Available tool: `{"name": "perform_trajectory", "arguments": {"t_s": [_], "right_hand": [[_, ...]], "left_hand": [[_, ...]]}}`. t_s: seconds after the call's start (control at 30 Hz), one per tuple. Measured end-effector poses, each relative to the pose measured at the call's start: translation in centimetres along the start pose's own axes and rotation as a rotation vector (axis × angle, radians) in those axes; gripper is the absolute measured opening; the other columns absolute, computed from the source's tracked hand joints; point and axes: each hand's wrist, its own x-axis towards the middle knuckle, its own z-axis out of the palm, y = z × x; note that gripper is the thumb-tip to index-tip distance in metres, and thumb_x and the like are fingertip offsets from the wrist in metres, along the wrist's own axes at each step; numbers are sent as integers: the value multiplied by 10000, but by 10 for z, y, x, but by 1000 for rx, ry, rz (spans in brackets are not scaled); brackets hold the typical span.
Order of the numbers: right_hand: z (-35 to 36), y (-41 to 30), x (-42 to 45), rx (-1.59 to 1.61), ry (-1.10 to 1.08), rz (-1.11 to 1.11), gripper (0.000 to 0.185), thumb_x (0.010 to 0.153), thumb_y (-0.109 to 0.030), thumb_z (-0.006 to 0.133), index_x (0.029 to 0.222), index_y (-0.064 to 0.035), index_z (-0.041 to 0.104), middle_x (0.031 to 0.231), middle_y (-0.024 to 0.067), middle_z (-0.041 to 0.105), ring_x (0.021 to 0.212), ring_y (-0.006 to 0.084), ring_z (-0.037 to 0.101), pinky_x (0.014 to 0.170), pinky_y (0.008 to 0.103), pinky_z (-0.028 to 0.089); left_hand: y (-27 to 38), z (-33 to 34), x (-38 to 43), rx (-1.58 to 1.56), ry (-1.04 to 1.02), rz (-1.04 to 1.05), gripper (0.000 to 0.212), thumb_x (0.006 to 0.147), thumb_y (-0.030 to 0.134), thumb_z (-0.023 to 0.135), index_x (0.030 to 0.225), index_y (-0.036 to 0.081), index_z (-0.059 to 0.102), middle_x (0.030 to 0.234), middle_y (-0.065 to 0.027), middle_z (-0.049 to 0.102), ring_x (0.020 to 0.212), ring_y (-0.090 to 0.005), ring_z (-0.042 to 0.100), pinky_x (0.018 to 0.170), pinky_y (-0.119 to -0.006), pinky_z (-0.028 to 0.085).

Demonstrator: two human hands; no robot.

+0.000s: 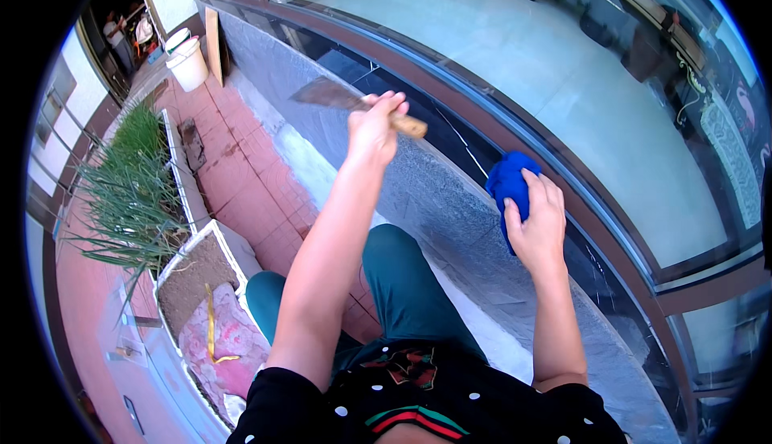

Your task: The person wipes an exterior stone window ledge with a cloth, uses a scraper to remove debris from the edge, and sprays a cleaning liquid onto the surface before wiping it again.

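Observation:
My left hand (377,124) is closed around the wooden handle of a wide-bladed scraper or putty knife (329,94), whose blurred blade points up and left over the grey stone ledge (434,202). A bunched blue cloth (509,184) is under my right hand (540,218), pressed against the glossy black tile strip beside the brown window frame. White streaks mark the black tile (458,133) between my two hands.
A large glass window (512,82) runs along the right. White buckets (188,64) and a leaning board (213,46) stand at the ledge's far end. At left are planters with green plants (132,190) and soil (199,263). A person (114,37) is in the far doorway.

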Motion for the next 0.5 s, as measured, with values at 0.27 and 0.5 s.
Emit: {"name": "perform_trajectory", "arguments": {"t_s": [0.27, 0.5], "right_hand": [[93, -47, 98, -199, 40, -348, 338, 739, -43, 589, 1075, -10, 582, 1020, 179, 545, 962, 334, 519, 835, 400, 450], [118, -63, 145, -268, -107, -370, 347, 714, -56, 648, 1057, -47, 598, 995, 144, 548, 973, 316, 527, 815, 387, 476]], "left_hand": [[49, -170, -32, 260, 154, 61, 304, 757, -81, 663, 829, 81, 417, 984, -112, 531, 819, -210, 602, 693, -290, 538], [64, -226, -32, 347, 155, 22, 225, 810, -61, 594, 808, 85, 424, 1023, -117, 513, 914, -220, 594, 744, -309, 532]]}}
